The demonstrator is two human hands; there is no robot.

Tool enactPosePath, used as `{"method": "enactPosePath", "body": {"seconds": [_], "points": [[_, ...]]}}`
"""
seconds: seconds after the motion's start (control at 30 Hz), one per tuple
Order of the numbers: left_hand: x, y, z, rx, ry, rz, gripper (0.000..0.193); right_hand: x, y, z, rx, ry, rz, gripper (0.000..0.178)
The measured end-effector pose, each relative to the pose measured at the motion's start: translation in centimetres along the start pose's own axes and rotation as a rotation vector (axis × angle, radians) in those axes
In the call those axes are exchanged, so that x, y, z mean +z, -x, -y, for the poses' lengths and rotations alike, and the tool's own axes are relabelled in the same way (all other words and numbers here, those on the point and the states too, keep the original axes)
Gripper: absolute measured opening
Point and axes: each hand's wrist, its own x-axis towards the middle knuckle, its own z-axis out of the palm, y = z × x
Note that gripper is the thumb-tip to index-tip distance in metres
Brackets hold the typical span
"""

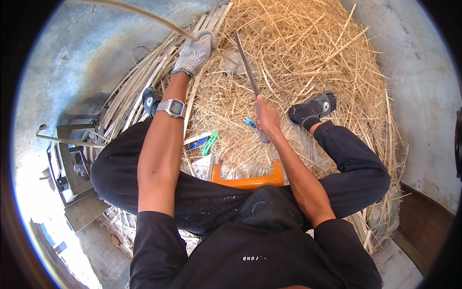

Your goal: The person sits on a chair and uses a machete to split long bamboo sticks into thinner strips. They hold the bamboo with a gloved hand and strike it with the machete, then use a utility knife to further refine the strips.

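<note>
My left hand (196,52), in a pale knitted glove, is closed around a long thin bamboo strip (154,18). The strip bends out past the upper left of the view, and a bit of it shows beyond the glove. In my bare right hand (268,118) is the handle of a long, narrow knife (247,63). Its dark blade points away from me and slightly left, apart from the glove. Straw-like shavings (308,38) lie heaped under and beyond both hands.
Split bamboo strips (134,89) lie along the left wall. An orange plastic stool (250,182) is between my legs. Near it lie a green plastic tool (210,143), a dark blue one (197,143) and a light blue one (250,124). A wooden frame (77,168) stands at left.
</note>
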Motion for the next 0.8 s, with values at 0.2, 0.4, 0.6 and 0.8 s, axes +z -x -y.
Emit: {"method": "enactPosePath", "body": {"seconds": [0.2,0.4,0.6,0.8], "points": [[0.1,-0.1,1.2,0.284,-0.214,-0.091,0.028,0.1,0.2,0.6,-0.246,-0.046,0.027,0.059],[-1.2,2.0,0.6,0.127,0.099,-0.013,0.025,1.7,-1.4,-4.5,-0.474,0.042,-0.041,0.063],[-0.5,1.2,1.3,-0.072,0.14,-0.009,0.024,1.0,-0.7,-4.6,0.158,0.108,-0.009,0.065],[-0.6,2.5,0.7,-0.038,0.377,-0.008,0.019,0.7,0.1,-0.7,-0.395,-0.052,0.104,0.066]]}}
